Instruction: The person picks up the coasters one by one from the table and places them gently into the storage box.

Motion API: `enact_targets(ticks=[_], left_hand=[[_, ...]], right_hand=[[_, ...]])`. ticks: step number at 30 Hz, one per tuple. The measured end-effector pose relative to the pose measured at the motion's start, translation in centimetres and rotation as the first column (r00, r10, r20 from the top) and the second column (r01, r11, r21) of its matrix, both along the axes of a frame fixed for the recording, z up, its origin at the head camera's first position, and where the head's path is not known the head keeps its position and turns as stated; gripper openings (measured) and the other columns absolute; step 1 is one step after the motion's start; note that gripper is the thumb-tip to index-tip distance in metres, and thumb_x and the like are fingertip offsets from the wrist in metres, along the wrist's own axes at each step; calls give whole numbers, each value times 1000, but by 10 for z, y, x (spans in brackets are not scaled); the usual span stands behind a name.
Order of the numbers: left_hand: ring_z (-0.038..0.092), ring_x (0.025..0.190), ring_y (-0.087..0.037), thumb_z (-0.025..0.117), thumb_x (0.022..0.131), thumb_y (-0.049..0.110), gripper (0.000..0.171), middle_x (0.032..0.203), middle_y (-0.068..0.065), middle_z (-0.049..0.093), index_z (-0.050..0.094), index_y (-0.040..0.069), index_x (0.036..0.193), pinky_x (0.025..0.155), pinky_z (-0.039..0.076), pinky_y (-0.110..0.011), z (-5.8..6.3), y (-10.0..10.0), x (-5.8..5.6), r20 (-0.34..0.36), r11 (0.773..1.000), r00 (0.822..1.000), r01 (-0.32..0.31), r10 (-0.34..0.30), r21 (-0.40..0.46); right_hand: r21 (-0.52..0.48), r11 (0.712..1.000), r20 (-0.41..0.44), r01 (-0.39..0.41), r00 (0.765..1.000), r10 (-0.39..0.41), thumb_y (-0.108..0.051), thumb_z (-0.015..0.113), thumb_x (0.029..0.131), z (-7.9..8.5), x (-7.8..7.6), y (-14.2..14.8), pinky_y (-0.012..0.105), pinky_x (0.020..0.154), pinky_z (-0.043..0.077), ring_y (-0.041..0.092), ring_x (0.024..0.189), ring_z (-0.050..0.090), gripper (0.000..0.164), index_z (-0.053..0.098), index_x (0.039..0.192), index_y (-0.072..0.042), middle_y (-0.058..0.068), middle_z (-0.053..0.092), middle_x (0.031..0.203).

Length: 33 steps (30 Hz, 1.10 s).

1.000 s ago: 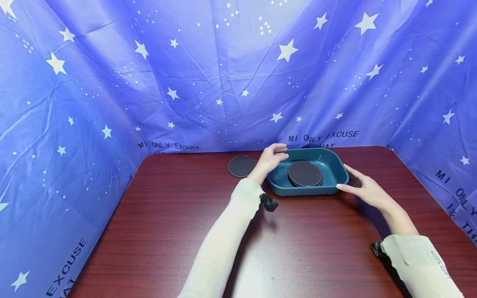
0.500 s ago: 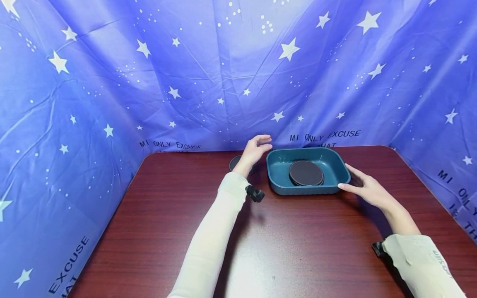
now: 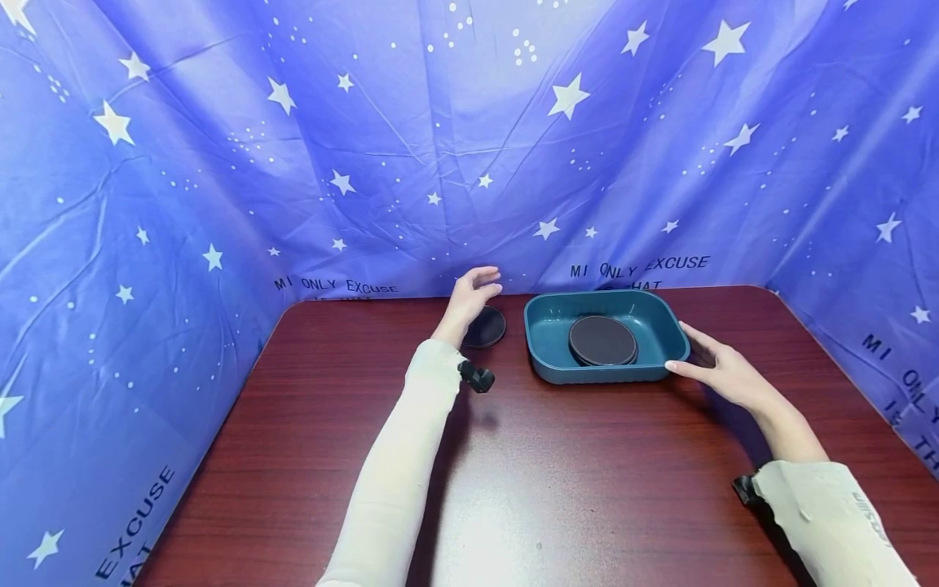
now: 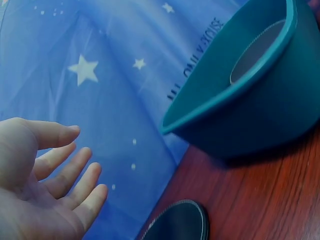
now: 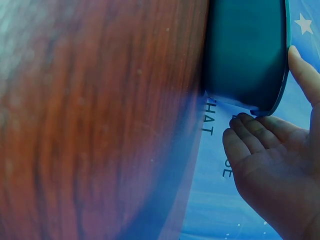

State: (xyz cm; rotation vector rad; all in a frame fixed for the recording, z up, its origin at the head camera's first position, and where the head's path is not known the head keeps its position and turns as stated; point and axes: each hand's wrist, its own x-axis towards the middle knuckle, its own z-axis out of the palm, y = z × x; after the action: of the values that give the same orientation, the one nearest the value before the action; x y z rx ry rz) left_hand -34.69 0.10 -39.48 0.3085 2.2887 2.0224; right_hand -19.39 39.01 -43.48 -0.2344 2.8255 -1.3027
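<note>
My left hand [image 3: 468, 302] hovers over a dark round coaster [image 3: 487, 328] on the table, partly covering it in the head view. In the left wrist view, its fingers are loosely spread with nothing between them, and the stitched coaster [image 4: 182, 222] lies below. A teal rectangular tub [image 3: 587, 375] stands to the right, holding what looks like a small stack of brown round coasters [image 3: 603, 341]. My right hand [image 3: 722, 375] is at the tub's right end. In the right wrist view, the thumb touches the tub's rim and the fairly straight fingers lie by its corner.
The dark red wood-grain table [image 3: 330, 424] ends at the back against a blue star-printed curtain [image 3: 411, 163], which also hangs at both sides. Black wrist cameras are strapped to both sleeves.
My left hand has moved left from the tub's left rim to over the loose coaster. The right hand and the tub stay in place.
</note>
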Motion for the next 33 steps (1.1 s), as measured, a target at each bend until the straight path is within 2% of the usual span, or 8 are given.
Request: enact_targets(ticks=[5,14,19,22,29,33], left_hand=[[61,125,-36,62,92,-3,43,134,-27,60,56,-6,134,104,52,-35,-10,-9,-4,-1,999,999,-44,44,2],[59,125,-39,61,91,-6,44,135,-28,59,55,-8,135,106,51,-39,-24,-25,-6,-4,997,997,-73,73,12],[61,123,-39,62,91,-6,42,133,-30,59,56,-9,133,104,52,-36,-33,-30,-8,-16,994,994,-110,109,-16],[61,122,-40,62,91,-6,42,133,-30,60,57,-8,132,103,52,-35,-37,-32,-8,-17,992,992,-125,125,-35],[60,123,-42,63,89,-8,42,131,-30,61,57,-9,131,105,51,-39,-44,-40,-6,-57,989,990,-135,132,-56],[60,124,-40,65,89,-7,42,131,-28,63,58,-8,130,106,51,-40,-49,-43,-4,-66,985,987,-149,143,-88]], right_hand=[[1,1000,-7,-2,1000,2,-25,67,96,-1,-1,0,-9,86,28,55,138,31,83,18,159,-6,34,30,156],[-9,1000,-2,-6,1000,6,-25,67,96,-1,-1,0,-8,86,29,56,138,31,83,17,159,-6,34,29,157],[-12,1000,-7,-8,1000,8,-24,67,96,-1,-1,0,-8,86,29,55,139,30,82,18,159,-6,33,29,157],[-14,1000,-9,-7,1000,7,-24,67,96,-1,0,0,-8,87,29,51,141,31,82,19,159,-6,33,30,157],[-16,1000,-15,-1,1000,1,-24,67,96,0,1,0,-8,88,30,31,144,36,81,20,159,-6,32,31,157],[-20,1000,-14,-4,1000,4,-24,67,96,0,1,-1,-8,88,30,40,144,33,81,19,159,-6,32,30,157]])
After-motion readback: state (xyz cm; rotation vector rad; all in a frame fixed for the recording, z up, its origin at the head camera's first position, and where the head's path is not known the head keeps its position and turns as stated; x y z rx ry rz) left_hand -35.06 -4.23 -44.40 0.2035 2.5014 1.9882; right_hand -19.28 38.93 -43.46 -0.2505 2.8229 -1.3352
